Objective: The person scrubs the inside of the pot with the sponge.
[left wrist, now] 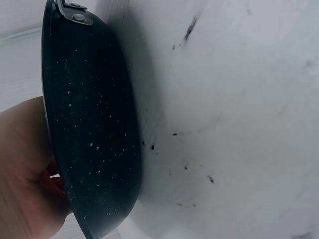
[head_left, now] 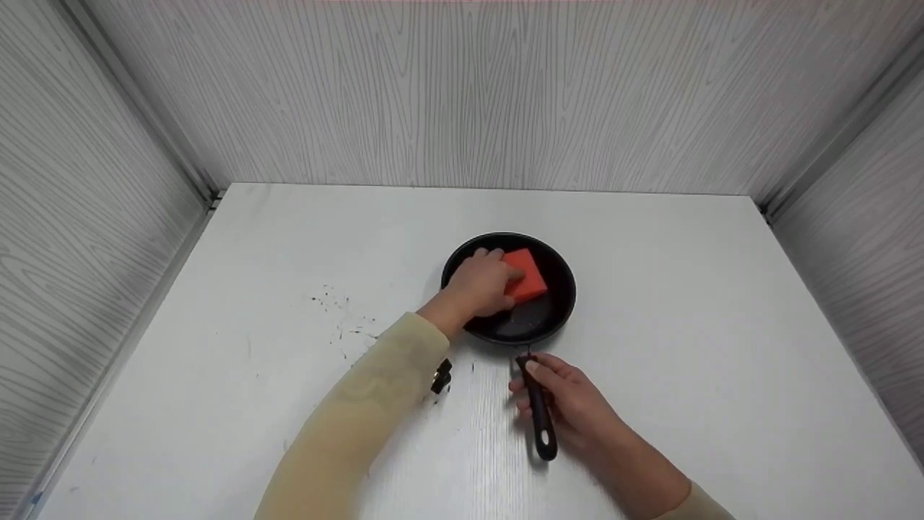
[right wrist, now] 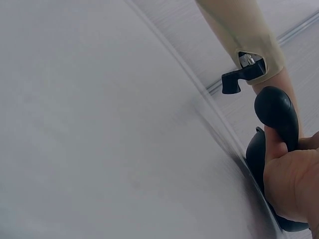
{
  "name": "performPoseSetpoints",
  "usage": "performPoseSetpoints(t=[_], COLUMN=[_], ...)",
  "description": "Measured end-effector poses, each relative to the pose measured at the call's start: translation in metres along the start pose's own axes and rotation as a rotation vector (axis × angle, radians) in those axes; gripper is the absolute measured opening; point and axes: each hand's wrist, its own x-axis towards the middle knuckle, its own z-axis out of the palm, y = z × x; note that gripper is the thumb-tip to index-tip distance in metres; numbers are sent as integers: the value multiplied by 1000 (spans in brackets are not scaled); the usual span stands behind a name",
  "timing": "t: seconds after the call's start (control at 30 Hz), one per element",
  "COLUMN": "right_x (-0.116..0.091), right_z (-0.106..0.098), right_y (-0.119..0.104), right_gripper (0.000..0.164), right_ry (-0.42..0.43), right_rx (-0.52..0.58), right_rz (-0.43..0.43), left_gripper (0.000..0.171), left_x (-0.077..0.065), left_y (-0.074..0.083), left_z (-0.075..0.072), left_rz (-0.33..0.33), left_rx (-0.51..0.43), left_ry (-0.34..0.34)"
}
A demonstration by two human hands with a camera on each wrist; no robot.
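Note:
A round black frying pan (head_left: 564,296) is near the middle of the white table in the head view. Inside it, my left hand (head_left: 480,283) grips a red-orange block, likely a sponge (head_left: 530,278), with the index finger across its top. My right hand (head_left: 577,404) holds the pan's black handle (head_left: 540,419), thumb along the upper side. The left wrist view shows the pan's speckled outer wall (left wrist: 94,124), with the left hand (left wrist: 25,169) mostly hidden behind the rim. In the right wrist view the right hand (right wrist: 294,186) is wrapped around the handle (right wrist: 274,107).
Dark crumbs or marks (head_left: 339,318) are scattered on the table (head_left: 686,310) left of the pan. A small black wrist mount (head_left: 442,377) sticks out from the left sleeve (head_left: 361,412). Grey wood-grain panels (head_left: 462,94) stand at the back and both sides.

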Motion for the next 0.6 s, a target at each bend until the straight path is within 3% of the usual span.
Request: performPoseSetpoints(t=[0.27,0.6], right_x=[0,0], right_z=[0,0], right_y=[-1,0], right_gripper=[45,44], right_ry=[9,21], right_rx=[-8,-23], right_rz=[4,7], left_gripper=[35,36], left_x=[-4,-12], left_y=[-1,-3], left_z=[-4,-7], left_rz=[-50,-47], left_rx=[16,3], left_ry=[-9,-21])
